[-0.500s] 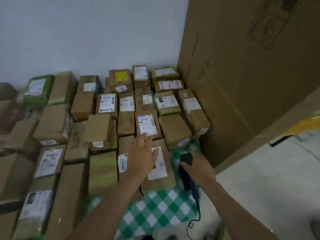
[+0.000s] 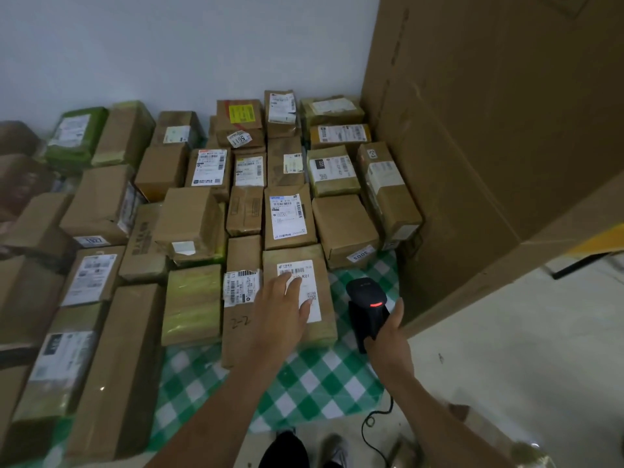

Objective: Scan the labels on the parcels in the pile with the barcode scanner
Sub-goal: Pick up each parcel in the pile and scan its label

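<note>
Several brown cardboard parcels with white labels lie packed on a green-and-white checked cloth (image 2: 304, 383). My left hand (image 2: 282, 307) lies flat with straight fingers on the white label of the nearest parcel (image 2: 320, 329), covering part of the label. My right hand (image 2: 388, 336) grips the black barcode scanner (image 2: 366, 302) just right of that parcel; a red light glows on the scanner's head, and its black cable (image 2: 374, 430) trails down to the floor.
A tall cardboard sheet (image 2: 489, 130) leans on the right, close to the scanner. A white wall (image 2: 169, 45) stands behind the pile. Pale floor (image 2: 523, 349) lies to the right. My feet (image 2: 304, 450) show at the bottom edge.
My left hand slid back toward me from the farther labelled parcel onto the nearest parcel's label. My right hand raised the scanner upright so its red light shows.
</note>
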Demonstrator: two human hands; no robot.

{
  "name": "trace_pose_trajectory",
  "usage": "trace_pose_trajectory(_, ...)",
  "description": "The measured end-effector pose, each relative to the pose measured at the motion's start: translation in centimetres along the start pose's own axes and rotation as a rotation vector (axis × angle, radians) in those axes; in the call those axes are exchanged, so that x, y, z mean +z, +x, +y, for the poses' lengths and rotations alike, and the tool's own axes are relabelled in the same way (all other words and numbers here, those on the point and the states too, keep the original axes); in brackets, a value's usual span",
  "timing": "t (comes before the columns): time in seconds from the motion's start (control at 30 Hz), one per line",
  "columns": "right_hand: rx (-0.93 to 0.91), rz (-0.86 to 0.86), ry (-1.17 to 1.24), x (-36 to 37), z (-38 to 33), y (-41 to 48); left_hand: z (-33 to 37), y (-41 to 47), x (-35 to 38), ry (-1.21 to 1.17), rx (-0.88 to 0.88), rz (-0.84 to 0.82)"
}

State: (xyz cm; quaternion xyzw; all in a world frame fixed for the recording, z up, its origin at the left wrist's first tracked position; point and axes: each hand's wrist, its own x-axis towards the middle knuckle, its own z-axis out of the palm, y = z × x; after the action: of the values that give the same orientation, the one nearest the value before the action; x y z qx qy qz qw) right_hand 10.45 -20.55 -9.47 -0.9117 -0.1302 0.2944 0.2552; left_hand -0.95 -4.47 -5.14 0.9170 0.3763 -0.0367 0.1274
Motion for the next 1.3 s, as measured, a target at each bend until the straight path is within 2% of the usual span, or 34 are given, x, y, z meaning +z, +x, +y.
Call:
trace_pose_trajectory(0.3,-0.15,0.009,0.168,-2.0,-0.5,-2.0,0.0,0.3,-1.2,0.066,0.051,-0.058)
trace_pose_trajectory(0.47,-0.125,0.083,0.226,-4.2,-2.3,-3.0,0.0,1.6,-3.6,0.056,0.097,-0.049)
trace_pose_trajectory(0.57,-0.131,0.118,0.296,-6.2,-5.3,-2.8,-0.4,3.1,-5.5,0.047,0.143,-0.005)
trace_pose_trajectory(0.77,-0.27,0.087,0.385,-11.7,-14.6,-1.3,-1.6,8.3,-10.3,0.115,0.268,0.078)
trace_pose_trajectory(0.93,-0.332,0.104,0.35,-15.1,-21.3,2.7,-1.3,14.2,-13.6,0.13,0.27,0.125)
trace_pose_trajectory(1.07,-0.337,0.118,0.469,-17.2,-25.7,7.4,-0.4,19.7,-15.1,0.115,0.286,0.123)
trace_pose_trajectory(1.3,-0.323,0.119,0.513,-18.9,-30.3,17.0,0.8,31.0,-16.0,0.014,0.257,0.147)
